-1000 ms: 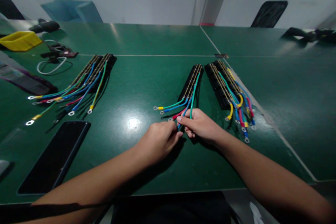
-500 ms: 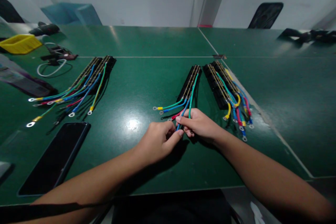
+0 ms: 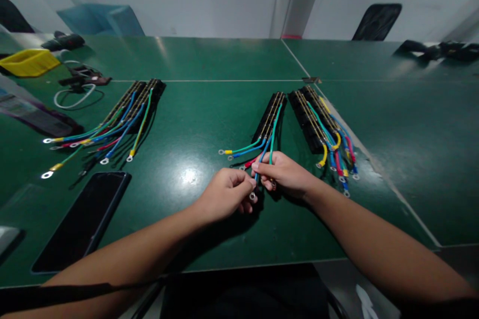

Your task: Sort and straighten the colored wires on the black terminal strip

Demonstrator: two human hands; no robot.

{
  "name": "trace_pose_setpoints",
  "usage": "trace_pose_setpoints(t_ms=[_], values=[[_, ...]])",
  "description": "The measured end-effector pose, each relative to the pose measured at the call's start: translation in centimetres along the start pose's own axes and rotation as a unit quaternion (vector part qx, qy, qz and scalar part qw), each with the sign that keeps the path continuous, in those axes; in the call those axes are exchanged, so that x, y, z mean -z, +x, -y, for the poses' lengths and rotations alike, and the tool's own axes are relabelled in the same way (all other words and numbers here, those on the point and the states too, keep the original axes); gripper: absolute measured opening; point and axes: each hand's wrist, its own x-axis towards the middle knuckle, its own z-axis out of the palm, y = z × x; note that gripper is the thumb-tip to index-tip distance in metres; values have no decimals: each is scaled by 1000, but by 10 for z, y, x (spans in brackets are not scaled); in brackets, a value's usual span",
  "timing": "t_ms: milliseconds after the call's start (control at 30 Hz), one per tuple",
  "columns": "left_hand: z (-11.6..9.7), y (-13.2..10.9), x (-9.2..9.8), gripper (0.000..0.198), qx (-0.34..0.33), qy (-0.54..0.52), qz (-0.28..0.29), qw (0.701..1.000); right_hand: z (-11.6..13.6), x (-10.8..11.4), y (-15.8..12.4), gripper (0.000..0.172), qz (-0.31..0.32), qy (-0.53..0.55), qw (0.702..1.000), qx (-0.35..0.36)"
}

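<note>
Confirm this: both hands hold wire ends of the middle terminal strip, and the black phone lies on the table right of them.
One thing is wrong: the black phone lies on the table left of the hands, as the head view shows. The left hand and right hand do hold wire ends of the middle terminal strip.

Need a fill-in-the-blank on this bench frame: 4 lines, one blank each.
The left hand and the right hand both hold wires of the ___ strip group of three.
The table is ___.
The black phone lies to the ___ of the hands.
The far tray is ___.
Missing: middle; green; left; yellow.
</note>
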Motion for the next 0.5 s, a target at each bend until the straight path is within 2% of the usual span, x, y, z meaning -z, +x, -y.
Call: trace_pose_setpoints(t_ms=[267, 500], values=[[-2, -1, 0, 24, 38, -187, 68, 979, -6, 4, 2, 25, 15, 53, 998, 13], [3, 1, 2, 19, 69, -279, 97, 953, -6, 5, 2, 26, 21, 60, 998, 17]])
